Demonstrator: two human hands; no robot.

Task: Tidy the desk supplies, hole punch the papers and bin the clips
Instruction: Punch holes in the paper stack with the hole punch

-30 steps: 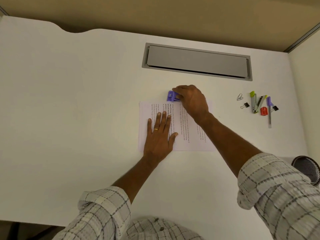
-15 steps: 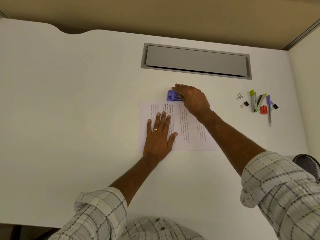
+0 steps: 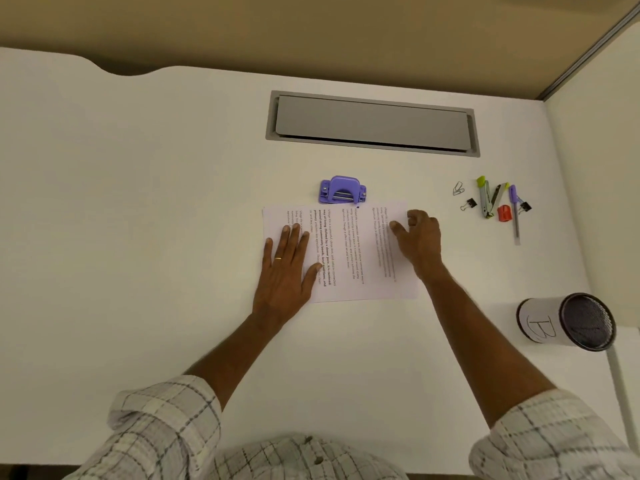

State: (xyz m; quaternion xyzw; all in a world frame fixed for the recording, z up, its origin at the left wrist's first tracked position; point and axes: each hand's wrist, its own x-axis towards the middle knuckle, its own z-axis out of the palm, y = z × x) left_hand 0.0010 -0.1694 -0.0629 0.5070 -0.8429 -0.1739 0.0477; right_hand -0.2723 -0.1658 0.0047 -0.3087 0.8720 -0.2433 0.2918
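Note:
Printed papers [image 3: 346, 258] lie flat in the middle of the white desk. A purple hole punch [image 3: 342, 190] stands just beyond their far edge, touched by neither hand. My left hand [image 3: 287, 268] presses flat on the left part of the papers, fingers spread. My right hand [image 3: 417, 239] rests on the papers' right part with fingers loosely curled and holds nothing. To the right lie a paper clip [image 3: 458, 188], two black binder clips [image 3: 469, 204], a green stapler [image 3: 486, 201], a red sharpener [image 3: 504, 213] and a purple pen [image 3: 515, 213].
A mesh cup [image 3: 571, 322] labelled B stands at the right near the desk's edge. A grey cable hatch [image 3: 372, 123] is set into the desk at the back. A partition wall closes the right side.
My right hand has let go of the hole punch and pulled back onto the right part of the papers. The punch now stands uncovered. My left hand stays flat on the papers.

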